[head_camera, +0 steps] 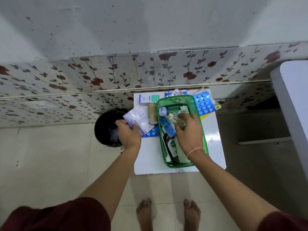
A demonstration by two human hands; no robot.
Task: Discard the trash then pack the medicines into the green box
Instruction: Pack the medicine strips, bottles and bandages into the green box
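- The green box (193,104) sits on the white tabletop (215,139), long side running away from the person, its far end near the floral-tiled wall (83,77)
- The right hand (188,130) reaches down into the middle of the green box, fingers closed around a clear crinkled blister pack (180,116) with gold-coloured pills showing
- Inside the box lie a small white bottle with a blue label (163,111) at the far end, a blue carton (167,126) tilted beside the right hand, and a dark Dettol bottle (172,148) at the near end
- The left hand (129,133) is closed on a pale purple sachet and printed strips (137,120), held above the left edge of the tabletop, just beside the black bin (106,125)
- The black bin stands on the floor, touching or nearly touching the left side of the tabletop, with clear wrapping visible inside it
- A blue blister strip (152,132) lies on the tabletop under the left hand's load, left of the box
- A white and green Optibex carton (148,98) lies at the far left corner, a beige roll (152,114) lies between it and the box
- A large blue blister sheet (204,103) sits to the right of the box, partly under its rim; more strips (175,92) lie behind the box
- A pink thread bracelet (195,151) circles the right wrist
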